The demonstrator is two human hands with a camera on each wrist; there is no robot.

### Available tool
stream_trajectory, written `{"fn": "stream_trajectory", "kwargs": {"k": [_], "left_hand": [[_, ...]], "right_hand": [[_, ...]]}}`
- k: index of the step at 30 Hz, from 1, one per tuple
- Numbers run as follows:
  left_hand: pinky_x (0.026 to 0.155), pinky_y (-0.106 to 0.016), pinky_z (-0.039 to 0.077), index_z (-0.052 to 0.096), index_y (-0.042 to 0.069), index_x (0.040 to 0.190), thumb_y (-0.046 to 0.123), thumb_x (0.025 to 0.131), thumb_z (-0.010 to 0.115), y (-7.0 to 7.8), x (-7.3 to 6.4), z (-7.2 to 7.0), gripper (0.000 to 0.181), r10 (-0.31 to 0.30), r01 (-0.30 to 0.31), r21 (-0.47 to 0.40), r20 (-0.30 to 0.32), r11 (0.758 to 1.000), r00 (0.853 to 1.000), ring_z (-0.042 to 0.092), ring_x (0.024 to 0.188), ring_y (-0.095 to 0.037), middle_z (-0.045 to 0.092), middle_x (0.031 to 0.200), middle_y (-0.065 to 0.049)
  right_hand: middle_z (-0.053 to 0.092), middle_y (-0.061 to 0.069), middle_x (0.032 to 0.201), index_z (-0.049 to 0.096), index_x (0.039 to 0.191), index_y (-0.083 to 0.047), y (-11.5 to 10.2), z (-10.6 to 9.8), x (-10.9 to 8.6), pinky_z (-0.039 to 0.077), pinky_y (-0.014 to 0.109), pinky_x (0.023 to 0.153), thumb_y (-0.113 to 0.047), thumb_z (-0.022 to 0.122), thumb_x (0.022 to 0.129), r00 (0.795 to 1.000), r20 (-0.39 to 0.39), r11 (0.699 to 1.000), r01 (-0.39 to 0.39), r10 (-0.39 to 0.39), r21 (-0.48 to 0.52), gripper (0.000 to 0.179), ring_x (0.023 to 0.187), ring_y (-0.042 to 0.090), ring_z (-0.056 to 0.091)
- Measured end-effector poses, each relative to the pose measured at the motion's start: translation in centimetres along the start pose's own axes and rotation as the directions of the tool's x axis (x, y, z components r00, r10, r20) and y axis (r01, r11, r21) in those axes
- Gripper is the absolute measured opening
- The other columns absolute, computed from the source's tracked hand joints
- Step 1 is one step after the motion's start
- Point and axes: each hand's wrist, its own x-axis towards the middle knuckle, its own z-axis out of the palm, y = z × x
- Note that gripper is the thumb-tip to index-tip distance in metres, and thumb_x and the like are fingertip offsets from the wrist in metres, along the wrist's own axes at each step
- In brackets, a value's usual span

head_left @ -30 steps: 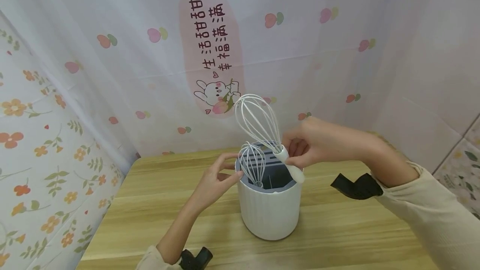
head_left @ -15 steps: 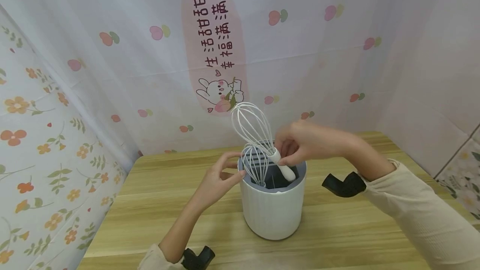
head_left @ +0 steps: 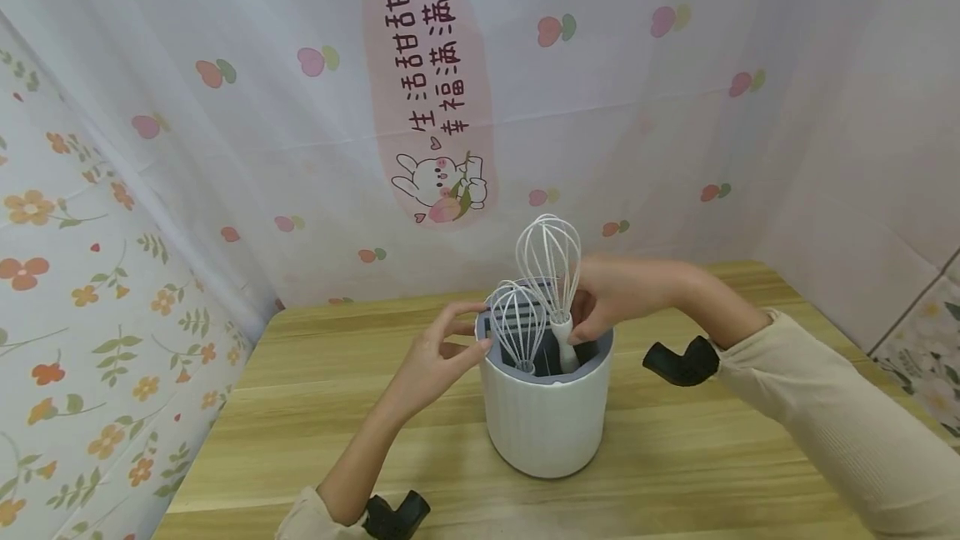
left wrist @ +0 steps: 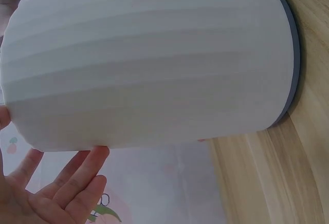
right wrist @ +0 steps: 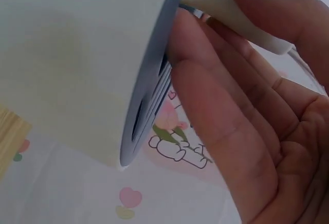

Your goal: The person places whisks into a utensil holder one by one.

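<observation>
A white whisk stands nearly upright, handle down, with its lower end inside the white utensil holder. My right hand pinches its handle between thumb and fingers, close to the grey rim. To its left, a smaller whisk leans in the same opening, wire end up; its handle is hidden inside. My left hand touches the holder's left side, thumb at the rim and fingers farther back. In the left wrist view, fairly straight fingertips rest against the ribbed wall.
Slots show in the grey top insert at the back of the holder. Everything stands on a wood-grain table. Behind it hangs a printed white curtain. A black band piece sits at each wrist.
The whisk in my right hand has moved down into the opening and turned from leaning left to nearly upright. My left hand stays at the holder's side.
</observation>
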Motion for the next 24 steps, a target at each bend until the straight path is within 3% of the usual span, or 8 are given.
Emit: {"fn": "stream_trajectory", "kwargs": {"k": [9, 14, 19, 24], "left_hand": [[0.081, -0.043, 0.048, 0.047, 0.020, 0.128, 0.016, 0.089, 0.060, 0.03, 0.05, -0.03, 0.042, 0.005, -0.005, -0.009, 0.002, 1.000, 1.000, 0.063, 0.092, -0.025, 0.056, 0.120, -0.013], [0.081, -0.043, 0.047, 0.047, 0.022, 0.128, 0.017, 0.089, 0.060, 0.01, 0.11, -0.02, 0.042, -0.001, 0.001, -0.008, 0.006, 1.000, 1.000, 0.063, 0.092, -0.024, 0.056, 0.120, -0.013], [0.081, -0.044, 0.047, 0.047, 0.024, 0.128, 0.019, 0.089, 0.060, 0.04, 0.08, -0.01, 0.042, -0.011, 0.011, -0.001, 0.006, 1.000, 1.000, 0.063, 0.093, -0.024, 0.056, 0.120, -0.013], [0.081, -0.044, 0.047, 0.047, 0.023, 0.128, 0.018, 0.089, 0.060, -0.02, -0.02, -0.08, 0.041, -0.014, 0.014, -0.003, 0.005, 1.000, 1.000, 0.063, 0.093, -0.024, 0.056, 0.120, -0.013]], "right_hand": [[0.063, 0.003, 0.093, 0.056, 0.108, -0.001, -0.22, -0.37, 0.85, 0.051, 0.028, 0.071, 0.000, 0.071, 0.075, 0.996, 0.091, 1.000, -0.003, 0.004, -0.016, 0.037, 0.079, 0.013, 0.062], [0.064, 0.001, 0.085, 0.063, 0.096, -0.003, -0.09, -0.44, 1.06, 0.050, 0.028, 0.071, -0.007, 0.073, 0.075, 0.996, 0.092, 0.999, 0.015, -0.012, -0.034, 0.024, 0.077, 0.013, 0.059], [0.065, 0.003, 0.083, 0.063, 0.098, -0.003, -0.13, -0.56, 0.91, 0.050, 0.031, 0.069, -0.006, 0.073, 0.075, 0.996, 0.089, 1.000, 0.030, -0.030, -0.008, 0.025, 0.072, 0.015, 0.059], [0.062, -0.002, 0.071, 0.067, 0.085, -0.006, -0.34, -0.85, 0.40, 0.046, 0.025, 0.058, -0.008, 0.072, 0.076, 0.997, 0.077, 0.999, 0.007, -0.005, -0.034, 0.011, 0.061, 0.009, 0.051]]}}
